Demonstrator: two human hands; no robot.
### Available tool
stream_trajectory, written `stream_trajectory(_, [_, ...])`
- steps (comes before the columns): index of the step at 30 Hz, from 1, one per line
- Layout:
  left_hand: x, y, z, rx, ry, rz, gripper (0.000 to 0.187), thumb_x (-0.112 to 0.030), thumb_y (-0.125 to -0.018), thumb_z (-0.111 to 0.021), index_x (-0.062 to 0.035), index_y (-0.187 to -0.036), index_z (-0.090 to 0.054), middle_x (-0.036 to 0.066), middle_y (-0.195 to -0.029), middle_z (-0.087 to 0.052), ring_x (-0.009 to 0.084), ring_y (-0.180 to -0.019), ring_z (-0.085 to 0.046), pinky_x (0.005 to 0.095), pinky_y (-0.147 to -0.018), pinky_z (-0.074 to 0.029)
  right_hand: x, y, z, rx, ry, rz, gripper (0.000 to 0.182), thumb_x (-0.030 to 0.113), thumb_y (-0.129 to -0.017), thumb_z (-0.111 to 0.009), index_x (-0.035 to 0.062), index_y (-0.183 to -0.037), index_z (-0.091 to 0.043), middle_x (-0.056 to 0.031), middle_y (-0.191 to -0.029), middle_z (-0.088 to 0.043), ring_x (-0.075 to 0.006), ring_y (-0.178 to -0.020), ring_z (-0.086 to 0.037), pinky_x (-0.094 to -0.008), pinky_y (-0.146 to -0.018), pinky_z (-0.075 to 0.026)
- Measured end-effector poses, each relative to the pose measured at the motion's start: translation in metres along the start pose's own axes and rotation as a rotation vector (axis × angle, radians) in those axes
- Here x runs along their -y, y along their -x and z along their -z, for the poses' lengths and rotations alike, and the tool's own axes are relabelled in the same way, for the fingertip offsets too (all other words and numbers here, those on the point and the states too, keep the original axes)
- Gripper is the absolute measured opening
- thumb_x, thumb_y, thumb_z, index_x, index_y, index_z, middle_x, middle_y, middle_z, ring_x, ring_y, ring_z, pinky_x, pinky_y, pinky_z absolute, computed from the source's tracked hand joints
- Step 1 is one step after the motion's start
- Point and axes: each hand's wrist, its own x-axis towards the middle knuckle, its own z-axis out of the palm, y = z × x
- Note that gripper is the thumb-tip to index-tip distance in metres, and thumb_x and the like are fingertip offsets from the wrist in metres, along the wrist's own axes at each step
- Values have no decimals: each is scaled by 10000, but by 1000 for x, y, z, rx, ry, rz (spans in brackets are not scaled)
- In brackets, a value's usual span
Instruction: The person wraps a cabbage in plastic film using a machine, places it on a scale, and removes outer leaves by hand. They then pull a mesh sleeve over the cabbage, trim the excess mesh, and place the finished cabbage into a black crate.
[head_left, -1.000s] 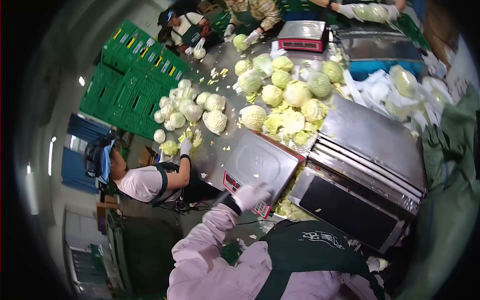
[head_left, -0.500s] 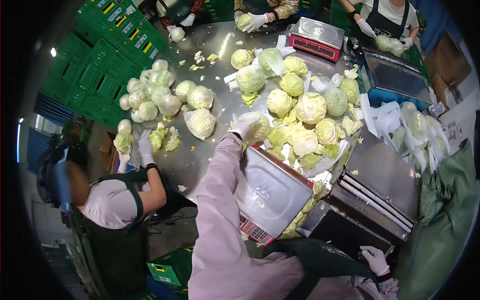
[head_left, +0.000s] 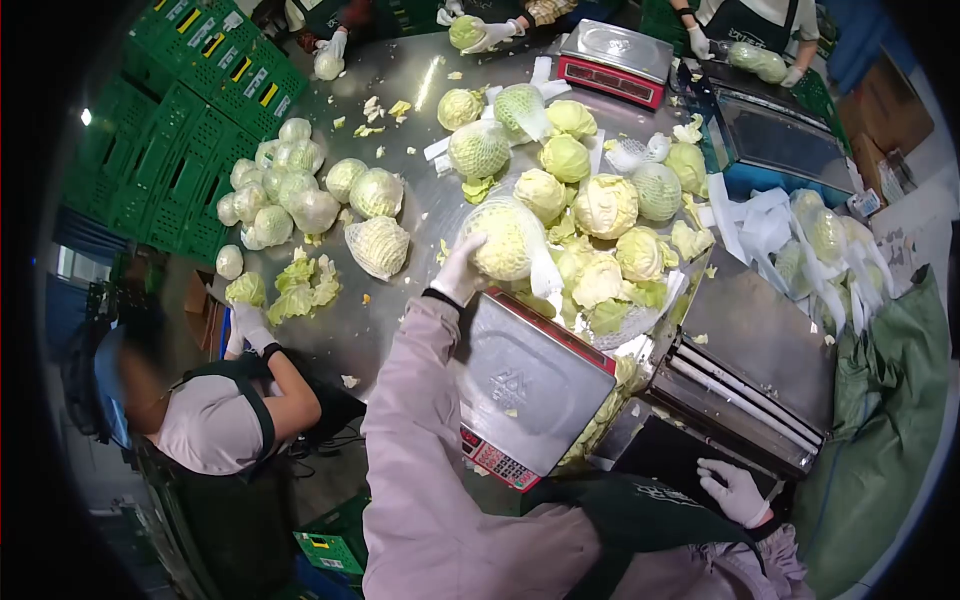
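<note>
My left hand, in a white glove, grips the near left side of a pale cabbage in a white foam net. The net's loose tail hangs at its right. Just below the cabbage is the far edge of a red and silver scale. A heap of bare cabbages and loose leaves lies to its right. My right hand, also gloved, is over the dark part of a wrapping machine, fingers apart and holding nothing.
Wrapped cabbages are piled at the left of the metal table. Green crates stand behind them. A co-worker handles leaves at the left; others work along the far edge. A second scale and bagged cabbages are at the right.
My left hand has closed round the netted cabbage and brought it up nearer to me; its net tail now shows. My right hand's fingers have spread. The view has shifted slightly.
</note>
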Motion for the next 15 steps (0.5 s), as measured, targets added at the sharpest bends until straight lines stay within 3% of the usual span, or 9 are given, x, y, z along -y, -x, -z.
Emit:
stream_trajectory(2, [22, 16, -5, 129, 113, -91, 631, -380, -859, -588, -65, -1376, -409, 105, -1314, -547, 253, -1192, -541, 439, -996, -443, 22, -10, -1, 25, 20, 97, 358, 117, -866, -633, -7, -1200, -590, -149, -987, -670, -231, -952, -659, -317, -861, -500])
stream_trajectory(4, [39, 56, -20, 262, 271, -71, 582, -288, -865, -584, -6, -1352, -437, 123, -1310, -552, 268, -1203, -528, 437, -1041, -394, 45, -21, -6, 58, 10, 156, 364, 105, -867, -631, -11, -1209, -582, -151, -1025, -667, -216, -984, -647, -313, -890, -488])
stream_trajectory(6, [74, 87, -26, 321, 269, -149, 603, -292, -862, -576, 20, -1358, -431, 144, -1322, -540, 259, -1212, -521, 410, -1045, -391, 51, -38, -25, 103, -92, 268, 448, 92, -888, -606, 9, -1316, -503, -143, -1051, -668, -206, -989, -639, -320, -901, -483])
stream_trajectory(8, [111, 125, -38, 289, 288, -136, 626, -250, -838, -612, 19, -1367, -414, 145, -1325, -534, 258, -1214, -518, 399, -1046, -390, 62, -58, -55, 152, -359, 322, 579, 93, -913, -585, 48, -1440, -351, -153, -1143, -638, -204, -1031, -619, -329, -921, -472])
stream_trajectory(10, [141, 159, -56, 213, 211, -192, 715, -245, -813, -638, -1, -1412, -333, 165, -1372, -480, 292, -1247, -490, 434, -1057, -391, 70, -84, -88, 217, -713, 268, 664, 105, -931, -571, 59, -1493, -221, -184, -1311, -527, -204, -1116, -573, -329, -972, -438])
stream_trajectory(12, [175, 179, -58, 148, 130, -292, 777, -140, -764, -685, -8, -1419, -288, 149, -1332, -495, 274, -1228, -496, 396, -1045, -401, 98, -87, -99, 284, -652, 296, 699, 129, -919, -599, 30, -1490, -209, -209, -1448, -367, -227, -1271, -454, -348, -1062, -352])
stream_trajectory(13, [189, 183, -50, 113, 54, -304, 792, -99, -759, -676, -14, -1427, -260, 153, -1344, -464, 262, -1250, -465, 383, -1052, -385, 88, -96, -114, 102, -267, 620, 721, 159, -905, -618, 40, -1491, -215, -217, -1491, -290, -254, -1371, -326, -358, -1116, -268])
stream_trajectory(14, [202, 188, -40, 73, -22, -316, 811, -59, -753, -667, -20, -1435, -231, 157, -1356, -433, 249, -1272, -434, 370, -1059, -368, 77, -99, -125, 153, -316, 589, 715, 166, -878, -634, 74, -1483, -264, -232, -1490, -286, -293, -1414, -247, -353, -1136, -222])
stream_trajectory(15, [204, 201, -35, 61, -19, -323, 811, -59, -753, -667, -20, -1435, -231, 157, -1356, -433, 249, -1272, -434, 370, -1059, -368, 74, -95, -128, 177, -200, 603, 694, 158, -870, -632, 87, -1472, -295, -235, -1492, -280, -308, -1410, -257, -351, -1132, -232])
